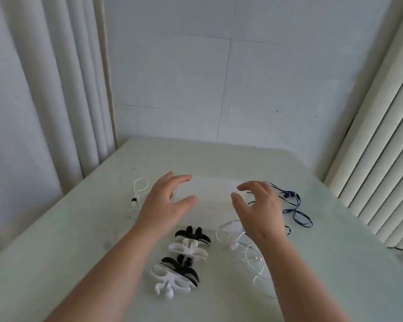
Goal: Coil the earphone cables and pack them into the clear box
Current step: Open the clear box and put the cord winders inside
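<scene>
**So: hands open at the box, nothing coiled yet**

Table [323,228] is pale and takes most of the view. Box [212,189] sits mid-table, far side, and is barely readable because it's clear. Its long axis runs left-right, with one short end towards each hand.

Left hand [165,203] and right hand [258,210] flank it, fingers spread and loosely curved, gripping nothing. Can't tell if the fingertips touch the box.

Winders [187,248], black and white, lie in a near-centre row between the forearms.

Three cables, all loose:
- Blue cable [296,212] lies right of the box, its loops trailing towards the near right.
- Right white cable [223,231] is partly under the right wrist, its loops running near-far.
- Left white cable [140,184] is left of the box, one small loop with a bud at its near end.

Handling, my read:
- Box is probably light and slick, so take it by the short ends.
- Cables are limp, thin and quick to snag. Pinch near a bud or the plug and wind from there rather than grabbing mid-loop.
- Blue one looks the most tangled, so expect to shake it out first.
</scene>
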Motion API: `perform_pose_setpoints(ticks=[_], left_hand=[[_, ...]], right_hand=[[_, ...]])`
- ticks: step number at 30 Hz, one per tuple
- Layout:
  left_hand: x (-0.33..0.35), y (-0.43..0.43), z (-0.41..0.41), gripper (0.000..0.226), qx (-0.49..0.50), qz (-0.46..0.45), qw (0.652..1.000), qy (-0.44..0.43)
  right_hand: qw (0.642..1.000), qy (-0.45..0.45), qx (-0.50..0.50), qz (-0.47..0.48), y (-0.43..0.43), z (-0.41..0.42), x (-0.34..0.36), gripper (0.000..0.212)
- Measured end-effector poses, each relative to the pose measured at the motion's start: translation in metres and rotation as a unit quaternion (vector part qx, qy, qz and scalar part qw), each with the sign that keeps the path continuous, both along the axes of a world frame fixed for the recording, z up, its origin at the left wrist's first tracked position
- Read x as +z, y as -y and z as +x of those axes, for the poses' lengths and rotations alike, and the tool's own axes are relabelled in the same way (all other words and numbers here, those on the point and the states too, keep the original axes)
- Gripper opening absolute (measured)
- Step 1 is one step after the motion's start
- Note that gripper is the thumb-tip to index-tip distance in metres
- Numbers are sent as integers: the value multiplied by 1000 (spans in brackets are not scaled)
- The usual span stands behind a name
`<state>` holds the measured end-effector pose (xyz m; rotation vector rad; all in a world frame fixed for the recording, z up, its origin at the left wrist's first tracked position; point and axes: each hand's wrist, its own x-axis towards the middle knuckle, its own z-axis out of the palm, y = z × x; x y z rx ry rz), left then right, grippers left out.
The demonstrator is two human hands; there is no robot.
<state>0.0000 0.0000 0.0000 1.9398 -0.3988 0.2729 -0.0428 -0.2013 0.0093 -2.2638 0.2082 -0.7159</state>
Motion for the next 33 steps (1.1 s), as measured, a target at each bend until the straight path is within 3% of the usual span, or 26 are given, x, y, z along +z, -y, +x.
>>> perform_pose_setpoints(ticks=[4,6,12,17,24,33], left_hand=[[-7,-1,2,77,21,109,991,-70],[-10,2,6,85,39,149,985,-79],[-14,3,12,88,85,172,978,-89],[-12,6,10,22,90,125,986,-62],[-11,12,5,33,105,113,986,-55],[-15,13,0,29,84,118,988,-59]], right_hand=[[984,-173,26,-13,2,-4,1,73],[981,-192,36,-9,-2,-2,2,84],[981,-188,32,-11,-3,-4,8,72],[983,-181,34,-6,-4,-1,10,63],[983,-183,17,-17,-8,-3,11,61],[980,-194,9,-34,-8,-1,7,52]])
